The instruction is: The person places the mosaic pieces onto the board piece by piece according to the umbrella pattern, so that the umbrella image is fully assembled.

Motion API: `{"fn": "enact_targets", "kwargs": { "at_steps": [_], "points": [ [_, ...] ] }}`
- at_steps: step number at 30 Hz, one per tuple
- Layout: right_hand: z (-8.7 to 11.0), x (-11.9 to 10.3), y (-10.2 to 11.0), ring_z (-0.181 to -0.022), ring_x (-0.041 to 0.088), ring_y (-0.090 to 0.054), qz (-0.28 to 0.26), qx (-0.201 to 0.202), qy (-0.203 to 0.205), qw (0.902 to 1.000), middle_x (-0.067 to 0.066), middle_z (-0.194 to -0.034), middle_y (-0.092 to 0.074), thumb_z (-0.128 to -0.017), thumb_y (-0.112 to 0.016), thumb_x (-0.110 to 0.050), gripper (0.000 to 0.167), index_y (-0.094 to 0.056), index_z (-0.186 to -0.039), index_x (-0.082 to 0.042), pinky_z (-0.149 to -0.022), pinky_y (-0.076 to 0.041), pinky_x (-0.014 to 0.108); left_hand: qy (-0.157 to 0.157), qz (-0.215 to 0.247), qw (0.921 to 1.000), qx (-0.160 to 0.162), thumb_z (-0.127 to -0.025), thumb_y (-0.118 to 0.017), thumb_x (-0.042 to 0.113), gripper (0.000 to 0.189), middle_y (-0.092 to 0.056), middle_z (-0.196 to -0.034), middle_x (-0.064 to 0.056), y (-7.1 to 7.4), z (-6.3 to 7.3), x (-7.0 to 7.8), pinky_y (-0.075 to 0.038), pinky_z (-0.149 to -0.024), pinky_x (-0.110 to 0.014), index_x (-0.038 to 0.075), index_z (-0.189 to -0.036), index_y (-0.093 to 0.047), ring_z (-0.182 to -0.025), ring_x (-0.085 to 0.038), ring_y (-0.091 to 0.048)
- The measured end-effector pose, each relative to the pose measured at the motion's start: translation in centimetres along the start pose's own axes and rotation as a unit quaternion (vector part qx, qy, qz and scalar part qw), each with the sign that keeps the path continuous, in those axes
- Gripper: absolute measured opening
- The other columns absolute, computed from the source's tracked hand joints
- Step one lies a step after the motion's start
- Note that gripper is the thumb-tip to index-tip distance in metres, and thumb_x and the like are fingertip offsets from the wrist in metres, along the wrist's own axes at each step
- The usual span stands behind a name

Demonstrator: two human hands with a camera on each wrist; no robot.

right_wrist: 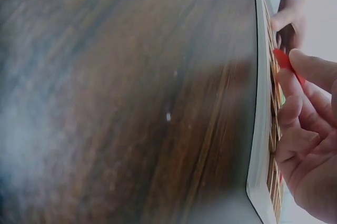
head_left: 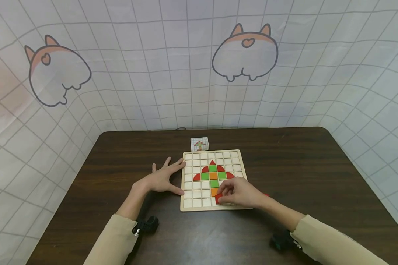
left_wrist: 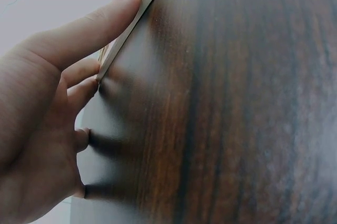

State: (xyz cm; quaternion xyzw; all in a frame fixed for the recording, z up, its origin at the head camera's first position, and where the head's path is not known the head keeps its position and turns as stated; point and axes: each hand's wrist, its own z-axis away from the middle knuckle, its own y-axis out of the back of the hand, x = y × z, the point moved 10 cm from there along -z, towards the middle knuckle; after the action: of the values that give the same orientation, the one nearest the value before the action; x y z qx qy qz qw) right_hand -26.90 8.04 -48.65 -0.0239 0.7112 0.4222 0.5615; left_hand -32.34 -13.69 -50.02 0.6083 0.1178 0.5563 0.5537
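A pale wooden grid board [head_left: 188, 202] lies on the table, with red, green and orange tiles set in its cells in a stepped, pointed figure. My right hand [head_left: 240, 192] pinches a red tile [head_left: 218, 198] between thumb and fingers, over the board's lower cells beside an orange tile [head_left: 213, 192]. In the right wrist view the red tile [right_wrist: 283, 59] appears tilted above the grid. At the board's left edge, my left hand [head_left: 160, 179] rests with fingers spread, its thumb and a finger touching the rim. The left wrist view shows the thumb [left_wrist: 100, 29] against the board's side.
A small printed card [head_left: 199, 144] with a similar coloured figure lies behind the board. Part of something red [head_left: 266, 194] shows past the right wrist, mostly hidden. The dark wooden table [head_left: 302, 162] is backed by a white gridded cloth [head_left: 172, 73].
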Motion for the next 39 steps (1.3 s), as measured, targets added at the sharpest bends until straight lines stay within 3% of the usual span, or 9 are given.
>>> {"fn": "enact_targets", "kwargs": {
  "at_steps": [18,34,39],
  "points": [
    [-0.3,-1.2,-0.9,-0.067,0.006,-0.056,0.105,0.006,0.027,0.9941,-0.014,-0.072,-0.061,-0.086,-0.086,-0.022,0.012,-0.075,-0.091,-0.019,-0.063,-0.05,0.026,0.001,-0.002,1.0,0.0,-0.079,-0.086,0.054,0.112,-0.009,-0.172,-0.005,0.0,0.1,-0.2,0.016,-0.104,-0.079,0.019,-0.166,-0.024,-0.154,-0.042,0.011],
    [-0.1,-1.6,-0.8,-0.066,0.004,-0.054,0.118,0.005,0.046,0.9919,-0.014,-0.07,-0.058,-0.086,-0.086,-0.019,0.013,-0.075,-0.091,-0.016,-0.063,-0.049,0.025,0.002,0.001,1.0,0.0,-0.079,-0.086,0.054,0.112,-0.009,-0.172,-0.004,-0.1,0.2,-0.1,0.016,-0.104,-0.079,0.019,-0.166,-0.025,-0.154,-0.042,0.01],
    [0.5,-1.3,-0.1,-0.067,0.006,-0.054,0.091,-0.005,0.048,0.9947,-0.012,-0.072,-0.058,-0.088,-0.084,-0.014,0.012,-0.074,-0.094,-0.014,-0.062,-0.048,0.025,0.0,0.0,1.0,0.001,-0.08,-0.086,0.053,0.111,-0.01,-0.172,-0.006,0.0,0.2,0.0,0.015,-0.104,-0.08,0.018,-0.166,-0.025,-0.154,-0.042,0.01]
  ]
}}
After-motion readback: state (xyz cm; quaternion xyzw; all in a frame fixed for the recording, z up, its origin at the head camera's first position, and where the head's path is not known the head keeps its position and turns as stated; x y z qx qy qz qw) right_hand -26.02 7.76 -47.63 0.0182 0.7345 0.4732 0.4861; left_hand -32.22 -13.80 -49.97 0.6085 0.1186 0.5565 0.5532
